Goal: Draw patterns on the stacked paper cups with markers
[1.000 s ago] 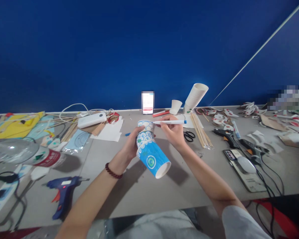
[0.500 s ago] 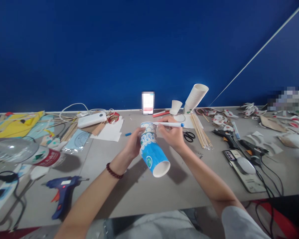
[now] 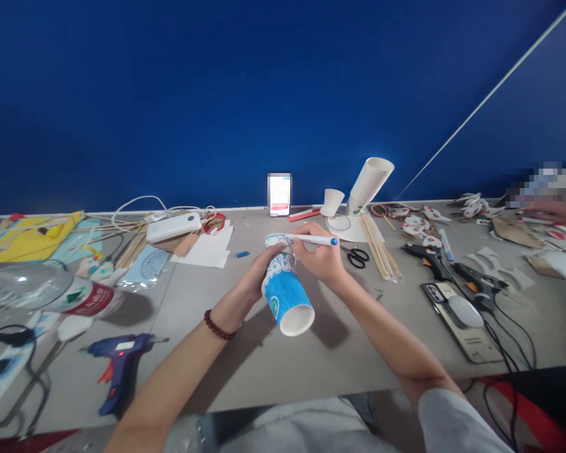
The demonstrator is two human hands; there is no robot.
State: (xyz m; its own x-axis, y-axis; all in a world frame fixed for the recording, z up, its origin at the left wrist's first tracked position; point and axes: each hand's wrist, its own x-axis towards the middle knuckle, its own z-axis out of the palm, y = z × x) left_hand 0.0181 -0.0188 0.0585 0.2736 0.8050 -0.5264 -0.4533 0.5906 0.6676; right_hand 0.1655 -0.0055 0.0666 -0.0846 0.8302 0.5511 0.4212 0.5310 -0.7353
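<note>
My left hand [image 3: 259, 275] is wrapped round a paper cup piece [image 3: 287, 292], coloured blue with white scale and cloud patterns at its far part. It is tilted, its open white mouth facing me, and looks like two cups joined end to end. Between the fingers of my right hand [image 3: 321, 257] is a white marker [image 3: 314, 240] with a blue end. Its tip points left onto the patterned far end of the cup, where the contact is too small to make out. The blue marker cap [image 3: 243, 254] lies on the table left of the cup.
A phone [image 3: 280, 195] stands against the blue wall. Behind my right hand are stacked paper cups [image 3: 371, 182], wooden sticks [image 3: 380, 248] and scissors [image 3: 357, 257]. Left lie a glue gun [image 3: 117, 362] and water bottle [image 3: 51, 289]. Another person's hand [image 3: 559, 211] is at far right.
The cup has turned slightly and shifted a little left in my left hand. My right hand and the marker have also moved slightly left. Another person's hand has come in at far right.
</note>
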